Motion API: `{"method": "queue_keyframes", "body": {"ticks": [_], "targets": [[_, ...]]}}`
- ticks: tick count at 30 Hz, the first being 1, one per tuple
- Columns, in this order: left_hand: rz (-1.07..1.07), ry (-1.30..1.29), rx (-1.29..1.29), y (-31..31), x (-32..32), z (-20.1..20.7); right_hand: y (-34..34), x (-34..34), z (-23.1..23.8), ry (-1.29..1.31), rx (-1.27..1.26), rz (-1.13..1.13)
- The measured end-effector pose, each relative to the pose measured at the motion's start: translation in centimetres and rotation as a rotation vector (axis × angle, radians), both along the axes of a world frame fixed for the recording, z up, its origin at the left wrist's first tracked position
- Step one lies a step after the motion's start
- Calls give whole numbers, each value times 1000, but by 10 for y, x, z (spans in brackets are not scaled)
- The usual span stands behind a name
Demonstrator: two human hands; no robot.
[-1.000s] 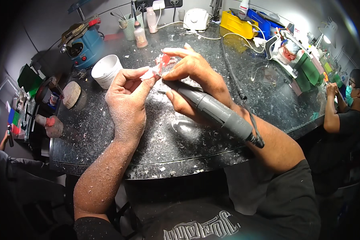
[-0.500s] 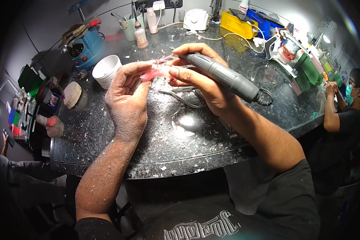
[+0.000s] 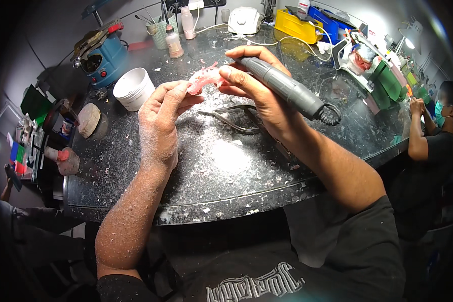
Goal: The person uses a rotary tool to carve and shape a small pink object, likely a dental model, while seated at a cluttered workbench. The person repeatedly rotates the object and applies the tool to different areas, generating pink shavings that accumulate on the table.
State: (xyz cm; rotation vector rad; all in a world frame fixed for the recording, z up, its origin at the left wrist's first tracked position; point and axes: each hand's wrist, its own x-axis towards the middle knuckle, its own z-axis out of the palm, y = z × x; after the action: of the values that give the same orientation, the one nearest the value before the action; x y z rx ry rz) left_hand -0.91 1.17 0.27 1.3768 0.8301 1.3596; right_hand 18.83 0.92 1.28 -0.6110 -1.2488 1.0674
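My left hand [image 3: 158, 118], dusted with pale powder, pinches one end of a pink denture [image 3: 205, 79] with a ragged rim between thumb and fingers. In my right hand [image 3: 264, 93] lies a dark grey rotary handpiece [image 3: 287, 89], its corded end pointing down to the right. The thumb and fingers of that hand also touch the denture's right end. The handpiece's tip is hidden behind my fingers. Beneath my hands, a pair of metal pliers [image 3: 231, 124] rests on the black worktop [image 3: 206, 176], amid white shavings.
A white tub [image 3: 134, 89] stands left of my hands, near a plaster block [image 3: 89, 121] and a blue machine [image 3: 105, 63]. Farther back are a dropper bottle [image 3: 174, 44], a white control box [image 3: 244, 21] with a cable, and a yellow bin [image 3: 297, 26]. A masked co-worker [image 3: 433, 121] sits at right.
The denture has turned in my fingers and shows more of its pink body. My right hand and handpiece have shifted slightly upward, and more of the pliers shows.
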Motion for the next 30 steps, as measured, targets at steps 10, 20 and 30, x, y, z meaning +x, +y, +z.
{"method": "queue_keyframes", "body": {"ticks": [10, 20, 30], "targets": [[-23, 107, 21, -6, 9, 2, 0, 1, 1, -26, 64, -8], [48, 148, 30, -5, 4, 4, 2, 5, -5, -101, 140, 9], [32, 102, 75, -3, 4, 3, 4, 4, -4, -77, 128, -3]]}}
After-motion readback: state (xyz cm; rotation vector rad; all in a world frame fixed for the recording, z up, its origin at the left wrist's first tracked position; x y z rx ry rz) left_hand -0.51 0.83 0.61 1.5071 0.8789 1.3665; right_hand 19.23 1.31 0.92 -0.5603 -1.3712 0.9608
